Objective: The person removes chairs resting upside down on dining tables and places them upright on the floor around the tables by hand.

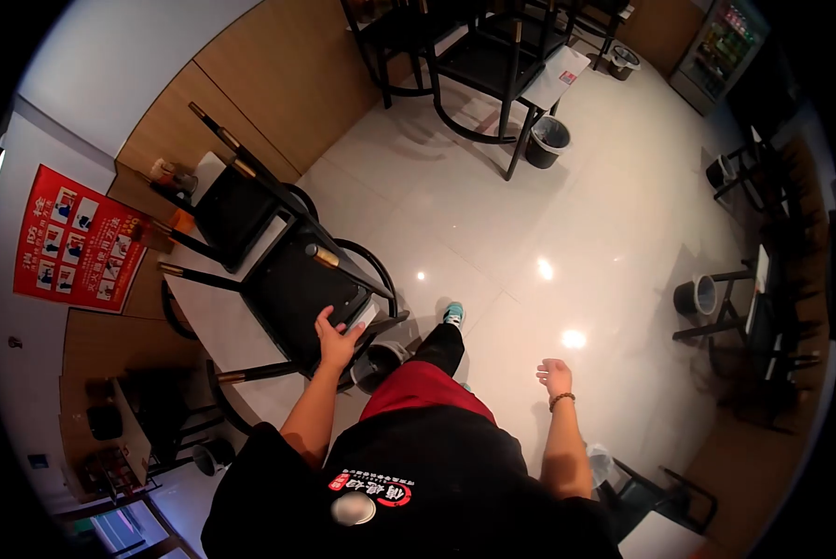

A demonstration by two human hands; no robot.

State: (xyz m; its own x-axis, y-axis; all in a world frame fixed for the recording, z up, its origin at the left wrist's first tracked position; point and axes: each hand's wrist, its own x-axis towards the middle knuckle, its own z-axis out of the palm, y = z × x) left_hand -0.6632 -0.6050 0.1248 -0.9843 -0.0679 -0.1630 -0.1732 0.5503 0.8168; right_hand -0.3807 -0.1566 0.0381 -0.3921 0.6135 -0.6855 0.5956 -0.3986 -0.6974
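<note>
My left hand (337,337) is open, thumb and fingers apart, over the near edge of a black chair (301,289). Whether it touches the chair I cannot tell. That chair lies upturned on a white table (204,303), its brass-tipped legs pointing outward, beside a second upturned black chair (236,214). Below the table edge stands a black bin (377,365) with a liner. My right hand (556,375) hangs over the floor on the other side, fingers loosely bent and holding nothing. A beaded bracelet (561,399) circles that wrist.
Pale glossy tiles (493,242) form the floor. More upturned chairs (488,61) rest on a table ahead, with a lined bin (548,143) beside it. Another bin (696,297) stands by the tables at right. A drinks fridge (721,51) is at the far end, and a red poster (78,240) hangs at left.
</note>
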